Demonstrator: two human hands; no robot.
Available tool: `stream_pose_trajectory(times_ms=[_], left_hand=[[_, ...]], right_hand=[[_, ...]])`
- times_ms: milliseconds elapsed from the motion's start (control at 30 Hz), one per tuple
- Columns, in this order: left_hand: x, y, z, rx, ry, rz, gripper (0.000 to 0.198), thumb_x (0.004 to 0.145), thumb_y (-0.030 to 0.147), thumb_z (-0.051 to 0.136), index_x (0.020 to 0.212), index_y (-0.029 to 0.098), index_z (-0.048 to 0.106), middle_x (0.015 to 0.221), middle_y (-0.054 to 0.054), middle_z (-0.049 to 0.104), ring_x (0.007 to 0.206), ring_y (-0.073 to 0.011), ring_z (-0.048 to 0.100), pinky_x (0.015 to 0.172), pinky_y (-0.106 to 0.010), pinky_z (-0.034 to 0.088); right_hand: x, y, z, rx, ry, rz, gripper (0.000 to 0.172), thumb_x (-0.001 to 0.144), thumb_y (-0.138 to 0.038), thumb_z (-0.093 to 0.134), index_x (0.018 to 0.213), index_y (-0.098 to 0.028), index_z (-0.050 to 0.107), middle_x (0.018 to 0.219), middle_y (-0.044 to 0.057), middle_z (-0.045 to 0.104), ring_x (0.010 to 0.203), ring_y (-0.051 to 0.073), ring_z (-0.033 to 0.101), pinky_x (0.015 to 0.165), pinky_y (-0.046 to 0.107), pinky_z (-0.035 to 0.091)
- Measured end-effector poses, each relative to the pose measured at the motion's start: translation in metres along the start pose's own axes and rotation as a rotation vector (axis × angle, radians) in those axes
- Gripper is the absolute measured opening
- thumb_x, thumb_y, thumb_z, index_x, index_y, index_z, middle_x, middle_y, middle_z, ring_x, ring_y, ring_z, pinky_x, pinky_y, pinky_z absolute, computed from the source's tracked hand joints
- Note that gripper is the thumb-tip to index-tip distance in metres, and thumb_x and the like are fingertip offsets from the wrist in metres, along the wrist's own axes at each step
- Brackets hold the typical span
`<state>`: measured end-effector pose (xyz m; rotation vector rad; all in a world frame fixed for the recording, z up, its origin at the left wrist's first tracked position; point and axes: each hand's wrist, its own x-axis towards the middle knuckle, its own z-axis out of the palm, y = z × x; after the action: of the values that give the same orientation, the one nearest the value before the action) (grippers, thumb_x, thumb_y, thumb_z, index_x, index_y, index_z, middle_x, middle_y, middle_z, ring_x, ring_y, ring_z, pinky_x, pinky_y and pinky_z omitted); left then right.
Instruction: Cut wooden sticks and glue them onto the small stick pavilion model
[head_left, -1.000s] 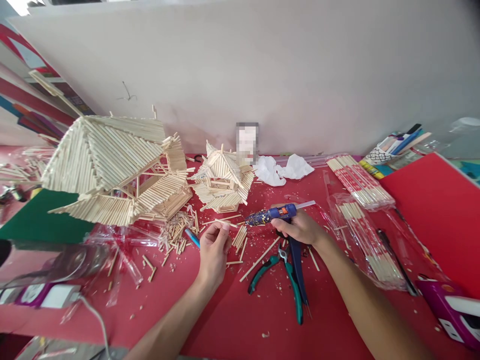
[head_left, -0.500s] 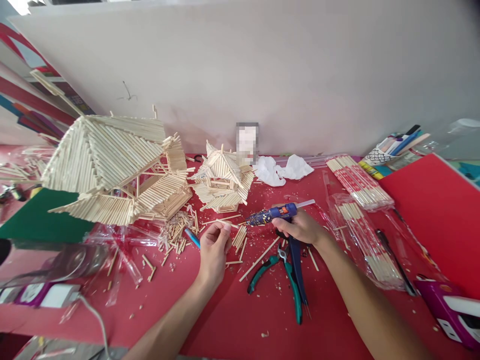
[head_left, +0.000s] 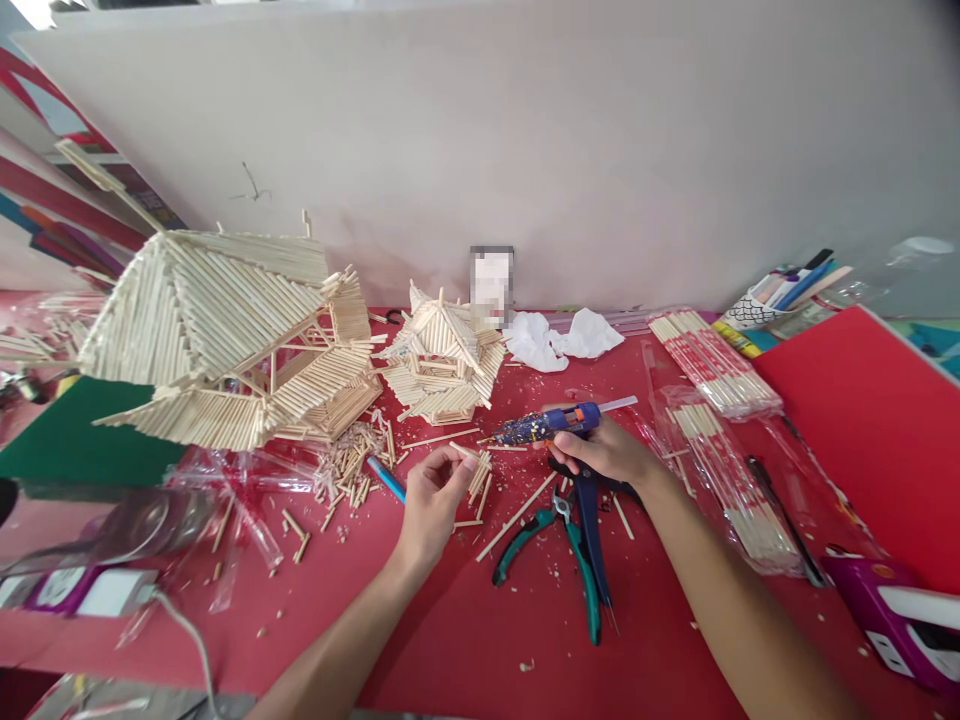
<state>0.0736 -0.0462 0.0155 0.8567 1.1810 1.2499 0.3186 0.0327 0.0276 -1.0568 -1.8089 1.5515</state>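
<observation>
1. Left hand [head_left: 433, 497] pinches short pale wooden stick [head_left: 463, 450] above red desk [head_left: 465, 640].
2. Right hand [head_left: 613, 450] grips blue pistol-shaped plastic glue gun [head_left: 551, 424], nozzle [head_left: 484, 440] near stick.
3. Judged: gluing step; next move calls for steady alignment.

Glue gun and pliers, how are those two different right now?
The glue gun is held in the right hand, while the pliers lie on the red table. The glue gun is mostly blue with pale specks; the pliers have teal-and-black handles. The glue gun points left across the view, whereas the pliers' spread handles point toward the person. Both are hand tools.
</observation>
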Motion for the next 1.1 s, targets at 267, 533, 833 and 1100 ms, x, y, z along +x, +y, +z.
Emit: stream_pose_trajectory(times_ms=[267,533,833,1100], left_hand=[[-0.001,0.007,-0.001,0.056,0.004,0.049,0.038,0.08,0.049,0.077,0.069,0.016,0.061,0.06,0.004,0.045,0.054,-0.0082,0.031,0.052,-0.022,0.027],[0.0,0.016,-0.006,0.196,0.053,0.172,0.036,0.083,0.049,0.073,0.072,0.016,0.064,0.061,0.003,0.044,0.056,-0.0089,0.033,0.052,-0.022,0.028],[0.0,0.016,-0.008,0.259,0.031,0.176,0.036,0.085,0.047,0.07,0.07,0.016,0.059,0.061,0.004,0.042,0.056,-0.0087,0.033,0.053,-0.023,0.03],[-0.004,0.014,-0.007,0.233,0.006,0.271,0.034,0.086,0.042,0.07,0.067,0.017,0.057,0.07,0.0,0.057,0.061,-0.0096,0.041,0.057,-0.024,0.035]], right_hand=[[-0.003,0.004,-0.013,-0.097,0.031,0.031,0.05,0.086,-0.067,0.062,0.083,-0.017,0.066,0.061,0.0,0.059,0.046,0.012,0.054,0.045,0.024,0.043],[0.001,-0.01,-0.006,-0.277,-0.072,0.021,0.039,0.091,-0.059,0.06,0.084,-0.021,0.064,0.064,-0.003,0.057,0.052,0.012,0.054,0.05,0.023,0.04],[-0.002,-0.002,-0.008,-0.011,-0.213,-0.151,0.053,0.087,-0.071,0.059,0.084,-0.018,0.062,0.071,0.001,0.056,0.056,0.012,0.052,0.051,0.025,0.042],[-0.002,0.0,-0.006,-0.238,-0.189,-0.059,0.045,0.081,-0.065,0.07,0.091,-0.021,0.07,0.073,0.0,0.063,0.065,0.015,0.059,0.058,0.025,0.044]])
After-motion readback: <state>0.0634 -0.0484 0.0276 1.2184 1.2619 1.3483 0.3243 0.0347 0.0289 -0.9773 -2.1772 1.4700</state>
